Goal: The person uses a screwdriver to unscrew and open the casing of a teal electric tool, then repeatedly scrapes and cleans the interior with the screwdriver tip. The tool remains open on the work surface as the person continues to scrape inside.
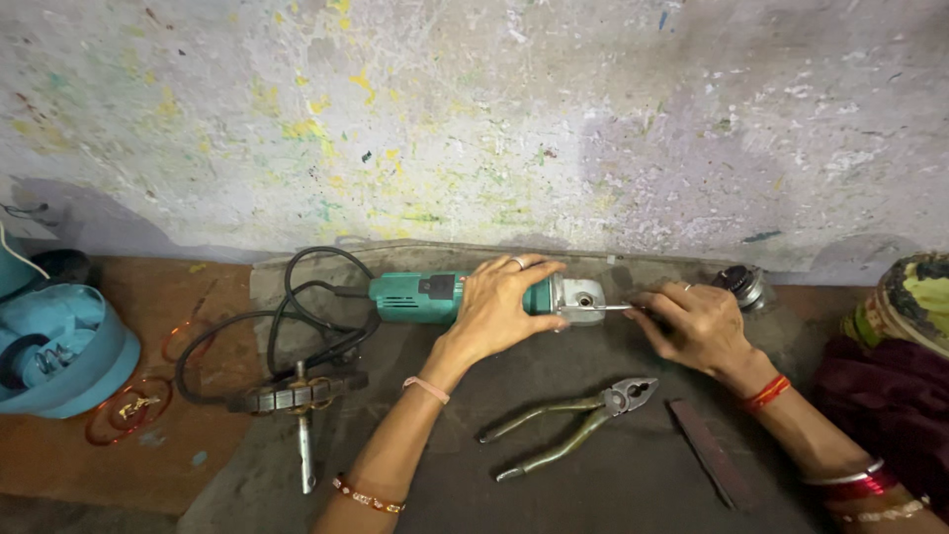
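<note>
left hand (499, 302): I've got it clamped over the body of the teal angle grinder (435, 296), which lies flat on the dark mat (613, 475) by the wall.
right hand (692, 321): pinched around a thin screwdriver (618, 308), tip in at the grinder's grey gear head (581, 298).
technique: my call is to keep the driver square to the screw and press the body down so it can't roll; slipping off the head is the risk.
nearby: pliers (573, 425) lie open just below, flat bar (710, 453) to their right, armature (300, 396) on the left, black cord (297, 316) looped behind.
packaging: no labels legible; blue round tub (74, 371) far left, round metal part (743, 285) beyond my right hand.
</note>
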